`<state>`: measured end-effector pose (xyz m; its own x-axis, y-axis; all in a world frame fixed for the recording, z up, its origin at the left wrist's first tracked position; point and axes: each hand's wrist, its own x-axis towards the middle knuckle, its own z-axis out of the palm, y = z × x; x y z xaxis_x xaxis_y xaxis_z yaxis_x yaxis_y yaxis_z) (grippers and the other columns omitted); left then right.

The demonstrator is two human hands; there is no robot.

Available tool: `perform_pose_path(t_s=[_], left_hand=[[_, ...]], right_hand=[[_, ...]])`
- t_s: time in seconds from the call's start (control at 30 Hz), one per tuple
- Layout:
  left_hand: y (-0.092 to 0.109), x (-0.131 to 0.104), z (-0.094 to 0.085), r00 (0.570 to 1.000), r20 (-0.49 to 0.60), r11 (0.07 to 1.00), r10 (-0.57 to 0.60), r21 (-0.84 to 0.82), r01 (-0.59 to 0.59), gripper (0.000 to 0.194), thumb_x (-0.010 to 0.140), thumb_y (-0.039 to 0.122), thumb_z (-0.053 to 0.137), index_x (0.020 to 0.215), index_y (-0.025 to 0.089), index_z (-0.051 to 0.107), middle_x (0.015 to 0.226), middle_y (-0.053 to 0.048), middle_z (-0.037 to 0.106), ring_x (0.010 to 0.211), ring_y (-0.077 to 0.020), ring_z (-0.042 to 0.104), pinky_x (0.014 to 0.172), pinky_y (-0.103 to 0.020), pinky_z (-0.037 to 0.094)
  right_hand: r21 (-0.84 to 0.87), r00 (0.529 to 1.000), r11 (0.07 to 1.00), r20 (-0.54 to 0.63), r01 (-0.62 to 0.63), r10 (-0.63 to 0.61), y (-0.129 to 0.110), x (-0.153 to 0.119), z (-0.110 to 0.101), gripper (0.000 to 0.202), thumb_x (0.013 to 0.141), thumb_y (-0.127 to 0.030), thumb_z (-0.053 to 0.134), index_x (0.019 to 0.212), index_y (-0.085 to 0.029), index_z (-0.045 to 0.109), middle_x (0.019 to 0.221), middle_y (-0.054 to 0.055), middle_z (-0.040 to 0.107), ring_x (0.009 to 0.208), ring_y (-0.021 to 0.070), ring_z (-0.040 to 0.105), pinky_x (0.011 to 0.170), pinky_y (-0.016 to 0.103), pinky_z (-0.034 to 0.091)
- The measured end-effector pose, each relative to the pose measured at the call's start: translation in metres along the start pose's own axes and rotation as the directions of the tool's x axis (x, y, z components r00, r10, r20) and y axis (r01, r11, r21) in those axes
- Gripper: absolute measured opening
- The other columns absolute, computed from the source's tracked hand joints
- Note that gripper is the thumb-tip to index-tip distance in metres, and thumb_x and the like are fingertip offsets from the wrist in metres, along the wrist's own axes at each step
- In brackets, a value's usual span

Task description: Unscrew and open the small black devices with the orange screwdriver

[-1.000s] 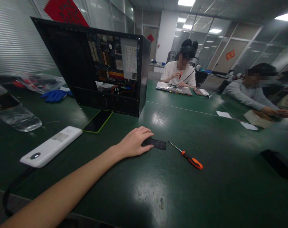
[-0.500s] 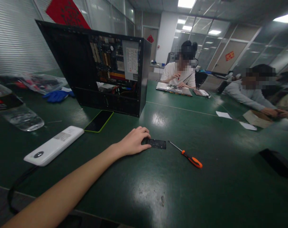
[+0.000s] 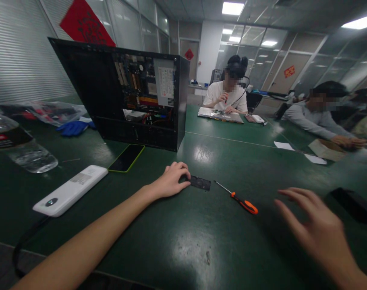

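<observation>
A thin black rectangular part (image 3: 201, 183) lies flat on the green table (image 3: 183, 237), its left end between the fingers and thumb of my left hand (image 3: 173, 180). To the right of that part rests a screwdriver (image 3: 245, 204) with an orange and black handle, its tip pointing back and left. My right hand (image 3: 314, 219), slightly blurred, is over the table right of the screwdriver, fingers apart and holding nothing.
An open black computer case (image 3: 181, 100) stands at the back left. Nearer are a phone (image 3: 127, 158), a white power bank (image 3: 71, 190) with a cable, and a water bottle (image 3: 29, 151). A black object (image 3: 354, 204) lies far right. Two people sit across the table.
My right hand has come into view from the right. My left hand remains at the black part, which is tilted slightly differently. The view has shifted a little.
</observation>
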<state>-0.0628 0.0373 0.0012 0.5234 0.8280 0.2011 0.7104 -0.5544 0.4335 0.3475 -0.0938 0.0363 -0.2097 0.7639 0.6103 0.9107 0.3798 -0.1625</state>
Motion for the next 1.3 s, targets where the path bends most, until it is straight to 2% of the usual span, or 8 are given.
perform_pose_path(t_s=[0.1,0.2,0.33,0.5,0.87,1.0,1.13,1.3], left_hand=[[0.001,0.000,-0.001,1.000,-0.012,1.000,0.011,-0.011,-0.011,0.017,0.094,0.030,0.073,0.109,0.023,0.070,0.125,-0.007,0.063,0.122,-0.0308,0.056,0.102,-0.047,0.043],[-0.001,0.000,-0.002,0.999,-0.048,0.999,0.023,0.030,-0.022,0.021,0.096,0.035,0.070,0.114,0.023,0.069,0.123,-0.008,0.063,0.120,-0.0308,0.056,0.100,-0.046,0.043],[-0.006,0.001,-0.004,0.998,-0.055,0.996,0.030,0.082,-0.025,0.017,0.103,0.032,0.060,0.102,0.022,0.073,0.115,-0.007,0.064,0.113,-0.0278,0.057,0.096,-0.044,0.042],[-0.009,0.001,-0.006,0.998,-0.064,0.995,0.029,0.094,-0.023,0.018,0.105,0.026,0.056,0.107,0.022,0.073,0.114,-0.006,0.066,0.112,-0.0269,0.059,0.095,-0.042,0.042],[-0.004,-0.001,-0.006,0.991,0.001,0.985,0.133,0.110,-0.132,0.021,0.106,0.028,0.057,0.115,0.024,0.076,0.116,-0.007,0.067,0.113,-0.0268,0.063,0.095,-0.043,0.044],[0.002,0.000,-0.013,0.969,-0.023,0.968,0.244,-0.050,-0.245,0.019,0.102,0.035,0.067,0.114,0.024,0.077,0.120,-0.007,0.070,0.117,-0.0259,0.064,0.101,-0.042,0.045],[0.011,-0.001,-0.022,0.918,-0.091,0.880,0.386,-0.262,-0.396,0.026,0.096,0.040,0.077,0.113,0.020,0.076,0.115,-0.008,0.074,0.112,-0.0236,0.067,0.102,-0.037,0.049],[0.024,-0.007,-0.023,0.884,-0.053,0.818,0.465,-0.356,-0.452,0.025,0.097,0.034,0.074,0.116,0.018,0.076,0.111,-0.010,0.076,0.103,-0.0216,0.071,0.093,-0.033,0.053]], right_hand=[[0.152,0.958,0.979,0.229,0.137,-0.170,-0.051,0.045,0.043,0.022,0.106,-0.035,0.054,0.121,-0.022,0.065,0.121,0.013,0.066,0.110,0.0284,0.065,0.095,0.046,0.055],[0.189,0.876,0.971,0.432,0.143,-0.213,-0.089,0.083,0.076,0.022,0.105,-0.031,0.056,0.117,-0.017,0.069,0.118,0.013,0.068,0.110,0.0278,0.063,0.097,0.043,0.052],[0.204,0.812,0.969,0.536,0.138,-0.229,-0.106,0.112,0.101,0.013,0.101,-0.027,0.063,0.100,-0.020,0.075,0.099,0.007,0.071,0.098,0.0230,0.067,0.087,0.033,0.050],[0.191,0.767,0.973,0.603,0.126,-0.218,-0.110,0.118,0.115,0.014,0.097,-0.023,0.066,0.103,-0.021,0.078,0.099,0.008,0.073,0.095,0.0234,0.069,0.083,0.031,0.048],[0.254,0.805,0.967,0.567,0.031,-0.175,-0.109,0.105,0.124,0.019,0.099,-0.014,0.056,0.098,-0.016,0.075,0.097,0.010,0.070,0.092,0.0229,0.066,0.084,0.033,0.047],[0.398,0.835,0.917,0.514,-0.027,-0.199,-0.104,0.107,0.108,0.014,0.098,-0.017,0.062,0.093,-0.018,0.074,0.100,0.007,0.072,0.096,0.0215,0.066,0.089,0.033,0.047],[0.522,0.862,0.843,0.480,-0.130,-0.164,-0.092,0.103,0.092,0.014,0.100,-0.023,0.061,0.098,-0.020,0.074,0.110,0.006,0.076,0.103,0.0196,0.070,0.093,0.032,0.051],[0.590,0.868,0.782,0.477,-0.200,-0.138,-0.086,0.094,0.094,0.019,0.101,-0.031,0.060,0.100,-0.020,0.075,0.106,0.006,0.079,0.098,0.0204,0.074,0.088,0.032,0.057]])
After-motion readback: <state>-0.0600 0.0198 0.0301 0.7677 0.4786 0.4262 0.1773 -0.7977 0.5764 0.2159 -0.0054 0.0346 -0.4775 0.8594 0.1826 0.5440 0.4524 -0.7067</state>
